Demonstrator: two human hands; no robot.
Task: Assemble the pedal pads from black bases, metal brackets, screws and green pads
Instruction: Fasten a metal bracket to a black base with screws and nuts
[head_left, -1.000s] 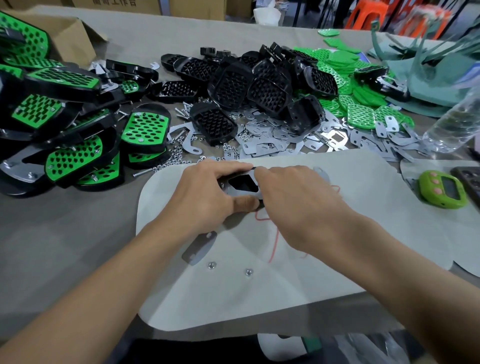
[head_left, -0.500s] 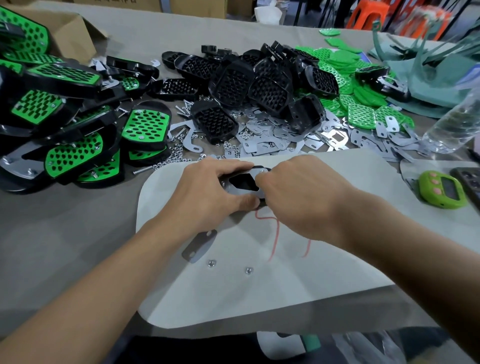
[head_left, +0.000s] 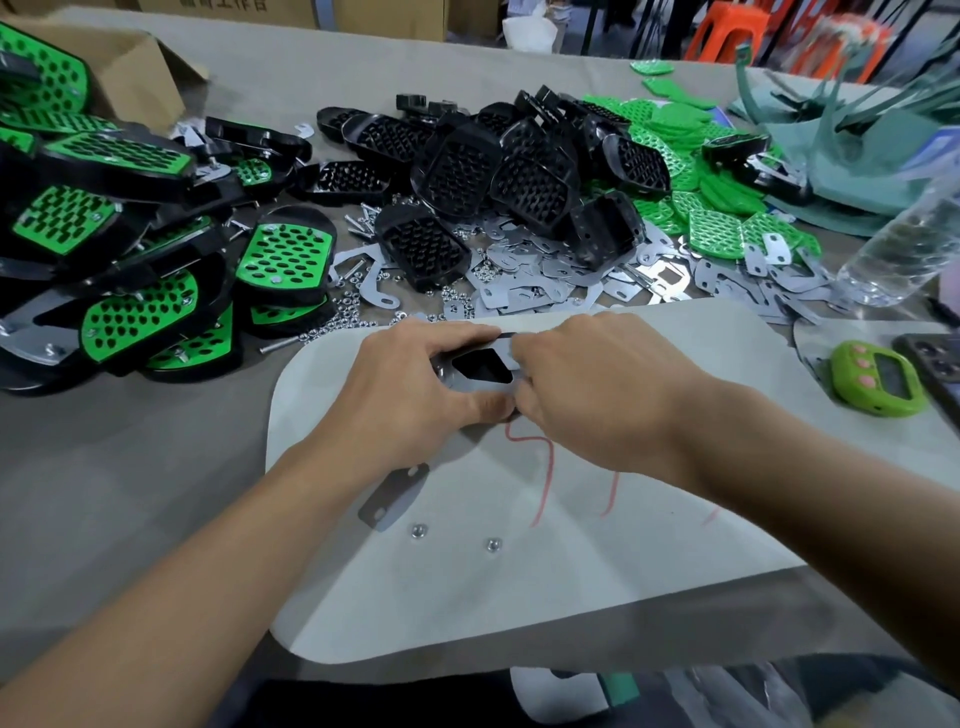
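Observation:
My left hand (head_left: 410, 395) grips a metal bracket (head_left: 480, 371) with a dark diamond-shaped opening, sitting over a black base that the fingers mostly hide. My right hand (head_left: 592, 395) pinches the bracket's right edge. Both hands work above a white mat (head_left: 675, 519). On the mat near me lie a flat grey bracket (head_left: 393, 496) and two small nuts (head_left: 418, 531) (head_left: 492, 544). Behind the hands are a pile of black bases (head_left: 498, 171), loose metal brackets (head_left: 561, 291), green pads (head_left: 717, 228) and scattered screws and nuts (head_left: 353, 306).
Finished green-and-black pedal pads (head_left: 135, 291) are stacked at the left beside a cardboard box (head_left: 135, 67). A green timer (head_left: 878, 376), a phone (head_left: 935, 364) and a clear water bottle (head_left: 904, 249) sit at the right. Red scribbles mark the mat.
Both hands stay on the bracket; the right hand has drawn slightly back, uncovering more red marks on the mat. The view has shifted a little.

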